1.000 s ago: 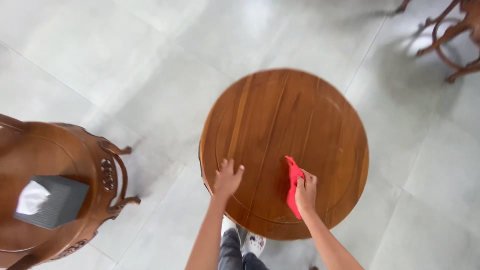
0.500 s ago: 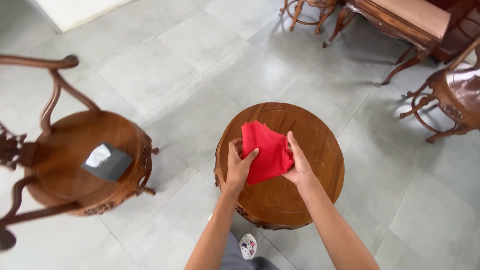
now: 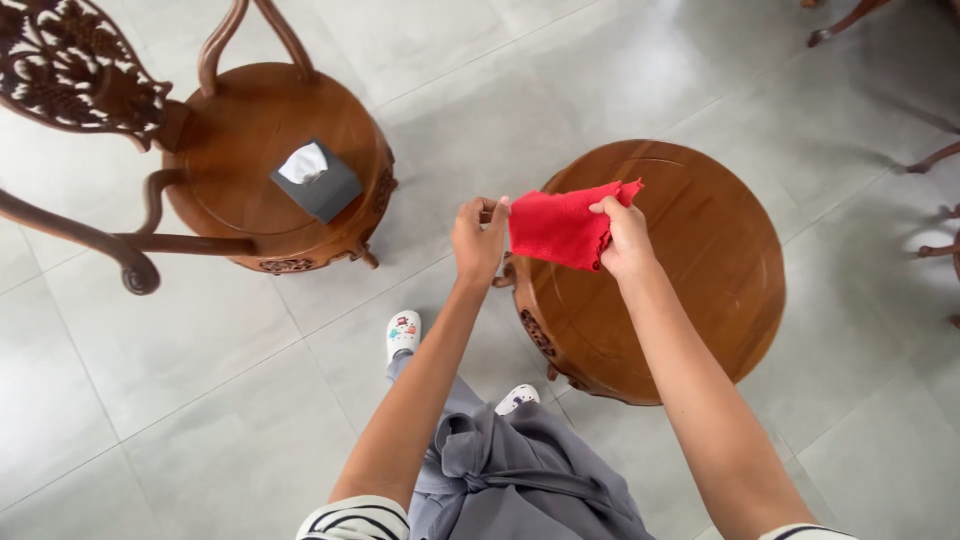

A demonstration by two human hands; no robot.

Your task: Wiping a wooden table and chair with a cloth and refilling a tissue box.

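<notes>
A red cloth (image 3: 560, 228) hangs stretched between both hands above the near left edge of a round wooden table (image 3: 700, 300). My left hand (image 3: 478, 238) pinches the cloth's left corner. My right hand (image 3: 626, 238) grips its upper right edge. The cloth is lifted off the tabletop, and the tabletop itself is bare.
A carved wooden chair (image 3: 250, 190) stands at the upper left with a dark grey tissue box (image 3: 318, 182) on its round seat. Grey floor tiles (image 3: 200, 370) surround the furniture. Legs of other wooden furniture (image 3: 940, 160) show at the right edge. My white shoes (image 3: 403, 333) stand near the table.
One second ago my right hand wiped the tabletop with the cloth; then both hands lifted it. Now the cloth is spread between them, and the view has shifted left toward the chair.
</notes>
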